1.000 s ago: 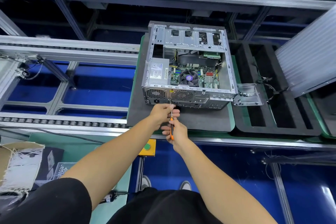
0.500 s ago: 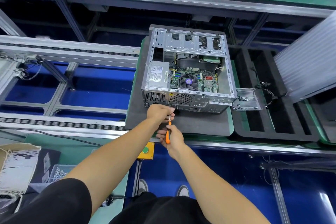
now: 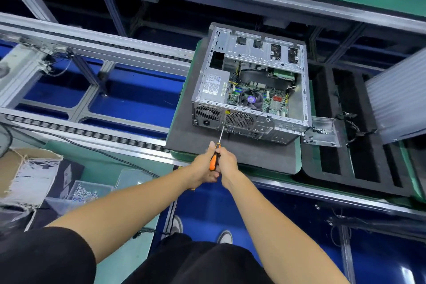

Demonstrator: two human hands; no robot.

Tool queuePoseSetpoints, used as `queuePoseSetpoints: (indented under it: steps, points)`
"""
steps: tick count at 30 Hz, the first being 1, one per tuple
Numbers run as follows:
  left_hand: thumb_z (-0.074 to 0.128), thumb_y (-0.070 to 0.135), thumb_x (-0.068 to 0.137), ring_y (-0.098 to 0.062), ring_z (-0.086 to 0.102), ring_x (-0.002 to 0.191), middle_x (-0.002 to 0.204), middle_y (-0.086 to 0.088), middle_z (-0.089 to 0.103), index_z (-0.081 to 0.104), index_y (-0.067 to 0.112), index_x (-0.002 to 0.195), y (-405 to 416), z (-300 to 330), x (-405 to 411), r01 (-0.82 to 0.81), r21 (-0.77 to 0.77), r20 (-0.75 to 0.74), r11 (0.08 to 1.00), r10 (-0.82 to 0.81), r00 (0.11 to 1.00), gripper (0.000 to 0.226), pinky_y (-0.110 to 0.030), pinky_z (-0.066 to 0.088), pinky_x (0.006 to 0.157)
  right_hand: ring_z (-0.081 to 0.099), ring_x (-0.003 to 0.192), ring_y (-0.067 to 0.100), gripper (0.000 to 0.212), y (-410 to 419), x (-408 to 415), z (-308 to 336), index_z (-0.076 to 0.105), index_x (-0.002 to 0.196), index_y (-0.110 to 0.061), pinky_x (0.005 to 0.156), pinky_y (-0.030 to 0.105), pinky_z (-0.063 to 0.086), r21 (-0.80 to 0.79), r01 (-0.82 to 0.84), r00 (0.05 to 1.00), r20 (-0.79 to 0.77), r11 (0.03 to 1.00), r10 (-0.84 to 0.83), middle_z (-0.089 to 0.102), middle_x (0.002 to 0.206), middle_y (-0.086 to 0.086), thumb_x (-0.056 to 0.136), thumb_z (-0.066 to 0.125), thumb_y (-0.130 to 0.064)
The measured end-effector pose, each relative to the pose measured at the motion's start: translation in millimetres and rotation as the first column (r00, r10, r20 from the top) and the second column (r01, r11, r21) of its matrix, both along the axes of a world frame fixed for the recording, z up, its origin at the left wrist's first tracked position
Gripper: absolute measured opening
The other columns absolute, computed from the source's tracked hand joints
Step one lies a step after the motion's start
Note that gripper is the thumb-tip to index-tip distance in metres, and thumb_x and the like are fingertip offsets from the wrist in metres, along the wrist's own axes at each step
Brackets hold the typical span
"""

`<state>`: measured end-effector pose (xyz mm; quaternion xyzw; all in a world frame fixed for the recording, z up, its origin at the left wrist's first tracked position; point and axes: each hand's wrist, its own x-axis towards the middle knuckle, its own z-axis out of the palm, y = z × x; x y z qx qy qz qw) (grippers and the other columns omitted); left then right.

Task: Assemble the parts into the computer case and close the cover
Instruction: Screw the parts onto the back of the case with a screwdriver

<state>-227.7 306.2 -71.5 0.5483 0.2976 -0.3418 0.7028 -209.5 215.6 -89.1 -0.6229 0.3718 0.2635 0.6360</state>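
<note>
Green tabletop (image 3: 304, 90) with a grey foam mat (image 3: 253, 157) on it carries the computer case (image 3: 251, 90), which lies on its side with the open side up and its back panel facing me. Both my hands are wrapped around the orange handle of one screwdriver (image 3: 215, 152): my left hand (image 3: 202, 166) grips it from the left, and my right hand (image 3: 227, 161) grips it from the right, the two touching each other. The case lies straight ahead of my hands and a little to the right, on the far side of them. The screwdriver's long axis runs from the handle near me up and slightly right, and its tip meets the back panel between the two round vent grilles, just below a small yellow tag. Neither hand is clearly nearer; they sit side by side at the handle. I judge the next move depends on keeping that shaft in line with the screw while I turn.

Inside, the grey power supply (image 3: 215, 86) carries a white label with lines of print, too small for me to read. The fan (image 3: 251, 99) has a purple sticker at its hub, also unreadable. A clear lidless box (image 3: 322, 131) of small screws sits just right of the case.
</note>
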Motion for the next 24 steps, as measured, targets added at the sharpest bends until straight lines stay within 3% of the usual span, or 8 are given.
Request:
queuePoseSetpoints:
  steps: [2, 6, 10, 13, 17, 19, 21, 24]
  points:
    - [0.035, 0.068, 0.098, -0.012, 0.032, 0.043, 0.055, -0.003, 0.043, 0.046, 0.016, 0.076, -3.2, 1.2, 1.1, -0.036, -0.014, 0.023, 0.999, 0.037, 0.999, 0.058, -0.019, 0.024, 0.041, 0.057, 0.071, 0.023, 0.03, 0.4, 1.7, 2.4, 0.077, 0.098, -0.012, 0.057, 0.033, 0.043, -0.059, -0.036, 0.999, 0.015, 0.998, 0.037, 0.07, 0.1, 0.018, 0.091, 0.058, -0.034]
    - [0.032, 0.059, 0.104, -0.012, 0.028, 0.042, 0.05, 0.0, 0.041, 0.048, 0.014, 0.084, -6.8, -2.8, 0.1, -0.015, 0.012, 0.108, 1.0, 0.013, 0.994, 0.052, -0.022, 0.019, 0.044, 0.04, 0.117, 0.033, 0.023, -3.5, 3.1, 13.5, 0.055, 0.113, -0.017, 0.094, 0.042, 0.037, -0.53, -0.074, 0.934, 0.26, 0.845, 0.245, 0.045, 0.119, 0.008, 0.095, 0.053, -0.03]
    - [0.029, 0.044, 0.108, -0.017, 0.028, 0.042, 0.054, -0.006, 0.044, 0.051, 0.012, 0.079, -11.9, -6.2, -0.9, -0.022, -0.031, 0.161, 0.999, 0.027, 0.987, 0.048, -0.022, 0.019, 0.044, 0.039, 0.11, 0.031, 0.051, -26.8, 27.5, 53.7, 0.053, 0.12, -0.014, 0.098, 0.044, 0.031, -0.839, 0.249, 0.552, 0.533, 0.483, 0.641, 0.046, 0.12, 0.011, 0.076, 0.071, -0.033]
    - [0.033, 0.038, 0.108, -0.017, 0.038, 0.045, 0.059, -0.005, 0.047, 0.054, 0.012, 0.081, -14.8, -6.1, 0.7, -0.091, -0.076, 0.17, 0.993, 0.103, 0.98, 0.043, -0.026, 0.027, 0.044, 0.044, 0.119, 0.031, 0.069, -51.1, 93.9, 93.9, 0.049, 0.133, -0.016, 0.104, 0.046, 0.032, -0.952, 0.212, 0.33, 0.284, 0.223, 0.9, 0.048, 0.128, 0.01, 0.074, 0.071, -0.046]
    - [0.042, 0.042, 0.106, -0.011, 0.038, 0.048, 0.064, 0.002, 0.047, 0.055, 0.018, 0.08, -10.8, -11.7, -4.4, -0.216, -0.176, 0.116, 0.96, 0.238, 0.964, 0.038, -0.021, 0.027, 0.042, 0.062, 0.117, 0.033, 0.067, -65.4, 160.5, 114.6, 0.044, 0.148, -0.021, 0.088, 0.04, 0.043, -0.881, -0.428, 0.063, -0.251, -0.201, 0.966, 0.066, 0.129, 0.011, 0.092, 0.062, -0.052]
    - [0.042, 0.04, 0.106, -0.008, 0.033, 0.046, 0.063, 0.003, 0.044, 0.054, 0.017, 0.08, -9.9, -16.0, -3.6, -0.236, -0.213, 0.114, 0.948, 0.264, 0.958, 0.037, -0.021, 0.019, 0.042, 0.065, 0.105, 0.031, 0.061, -65.6, 166.8, 105.6, 0.048, 0.148, -0.013, 0.087, 0.039, 0.049, -0.8, -0.571, 0.038, -0.251, -0.185, 0.967, 0.068, 0.126, 0.015, 0.097, 0.057, -0.045]
    - [0.041, 0.038, 0.107, -0.009, 0.026, 0.044, 0.061, 0.003, 0.04, 0.053, 0.016, 0.08, -14.2, -19.5, -2.4, -0.238, -0.217, 0.138, 0.947, 0.271, 0.952, 0.037, -0.023, 0.014, 0.043, 0.065, 0.077, 0.026, 0.044, -65.3, 167.2, 94.9, 0.066, 0.128, -0.01, 0.071, 0.036, 0.052, -0.799, -0.593, 0.037, -0.156, -0.104, 0.987, 0.074, 0.098, 0.014, 0.095, 0.058, -0.038]
    - [0.037, 0.036, 0.107, -0.012, 0.025, 0.046, 0.063, 0.0, 0.04, 0.049, 0.015, 0.085, -20.8, -22.7, -2.4, -0.172, 0.0, 0.279, 0.985, 0.165, 0.946, 0.033, -0.026, 0.018, 0.045, 0.06, 0.056, 0.02, 0.023, -69.2, 169.3, 89.3, 0.073, 0.095, -0.015, 0.051, 0.027, 0.041, -0.806, -0.591, 0.048, -0.067, -0.026, 0.997, 0.069, 0.064, 0.001, 0.087, 0.062, -0.033]
